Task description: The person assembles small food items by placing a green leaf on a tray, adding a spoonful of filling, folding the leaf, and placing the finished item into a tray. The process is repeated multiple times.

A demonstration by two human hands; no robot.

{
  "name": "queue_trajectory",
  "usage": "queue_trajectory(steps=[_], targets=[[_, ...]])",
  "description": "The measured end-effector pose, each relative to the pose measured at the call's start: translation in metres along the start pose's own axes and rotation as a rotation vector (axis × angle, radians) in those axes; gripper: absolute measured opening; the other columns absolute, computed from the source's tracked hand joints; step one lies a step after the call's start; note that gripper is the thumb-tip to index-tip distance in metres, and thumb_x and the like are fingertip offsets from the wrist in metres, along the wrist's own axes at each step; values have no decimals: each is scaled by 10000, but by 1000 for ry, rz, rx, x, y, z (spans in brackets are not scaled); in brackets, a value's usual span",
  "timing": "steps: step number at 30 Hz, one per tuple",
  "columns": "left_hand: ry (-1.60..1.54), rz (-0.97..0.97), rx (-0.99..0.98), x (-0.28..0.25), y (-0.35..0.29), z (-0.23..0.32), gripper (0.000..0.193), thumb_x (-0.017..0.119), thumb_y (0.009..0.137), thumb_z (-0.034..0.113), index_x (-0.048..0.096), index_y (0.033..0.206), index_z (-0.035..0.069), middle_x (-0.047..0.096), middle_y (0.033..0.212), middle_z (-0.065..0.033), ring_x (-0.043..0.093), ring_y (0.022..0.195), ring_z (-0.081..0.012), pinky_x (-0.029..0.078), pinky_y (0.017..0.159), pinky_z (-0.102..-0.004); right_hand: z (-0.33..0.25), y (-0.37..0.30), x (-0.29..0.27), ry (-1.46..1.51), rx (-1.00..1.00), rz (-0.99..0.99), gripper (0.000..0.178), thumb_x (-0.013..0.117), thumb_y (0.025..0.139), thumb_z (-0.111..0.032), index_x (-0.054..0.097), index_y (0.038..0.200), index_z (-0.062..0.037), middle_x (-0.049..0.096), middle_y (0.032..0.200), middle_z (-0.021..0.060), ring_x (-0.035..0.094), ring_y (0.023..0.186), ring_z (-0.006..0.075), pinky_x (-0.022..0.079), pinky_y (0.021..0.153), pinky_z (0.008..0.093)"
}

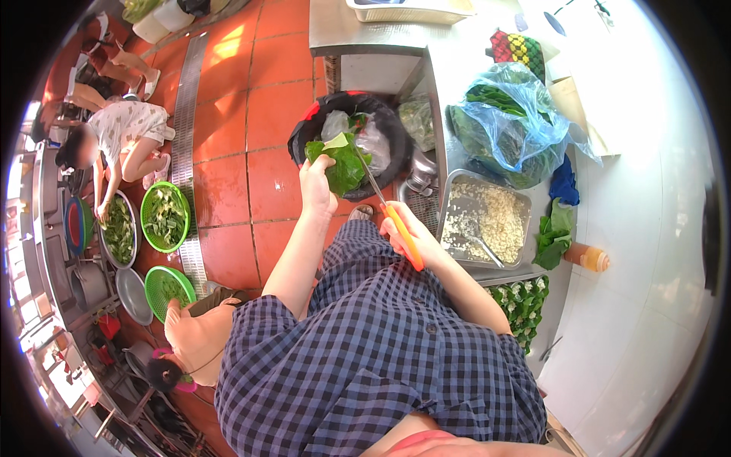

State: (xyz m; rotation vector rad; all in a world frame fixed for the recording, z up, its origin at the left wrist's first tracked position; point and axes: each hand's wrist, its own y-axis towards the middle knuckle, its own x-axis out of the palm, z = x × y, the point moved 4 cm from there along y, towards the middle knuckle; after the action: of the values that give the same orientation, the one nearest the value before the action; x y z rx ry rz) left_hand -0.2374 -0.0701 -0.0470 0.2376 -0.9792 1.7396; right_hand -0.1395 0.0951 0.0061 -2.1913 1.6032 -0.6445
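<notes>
Pinched in my left hand point(317, 189) is a bunch of broad green leaves point(344, 169), held up over a bin lined with a black bag point(306, 129). My right hand point(410, 228) grips orange-handled scissors point(402, 234). Their metal blades reach up to the right side of the leaves; whether they touch a leaf edge I cannot tell. Beneath the leaves, clear plastic bags point(373, 145) lie in the bin. Right of my right hand, a metal tray point(525, 199) holds pale chopped food point(493, 217) and a spoon point(486, 250).
A blue plastic bag of leaves point(506, 129) sits on the metal counter point(369, 34). Loose leaves point(554, 234) and an orange-brown bottle point(588, 257) lie by the wall. At left, two people point(129, 129) point(199, 339) work by green baskets point(183, 221) on the tiled floor.
</notes>
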Motion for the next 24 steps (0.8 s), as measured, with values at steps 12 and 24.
queue_trajectory(steps=[12,24], targets=[[51,-82,82,-1,2,1,257,435,826,18,568,1044,-12,604,989,-84,575,911,-150,470,806,-293,0,17,6,-38,-6,28,457,538,898,-343,359,1227,-81,473,750,-23,382,517,32,323,453,191],[-83,-39,-448,-25,64,-18,212,472,818,67,533,989,-40,611,904,-149,626,771,-204,569,661,-260,9,81,-26,146,229,25,613,500,834,-574,360,1194,-98,496,769,14,427,474,63,371,402,198]])
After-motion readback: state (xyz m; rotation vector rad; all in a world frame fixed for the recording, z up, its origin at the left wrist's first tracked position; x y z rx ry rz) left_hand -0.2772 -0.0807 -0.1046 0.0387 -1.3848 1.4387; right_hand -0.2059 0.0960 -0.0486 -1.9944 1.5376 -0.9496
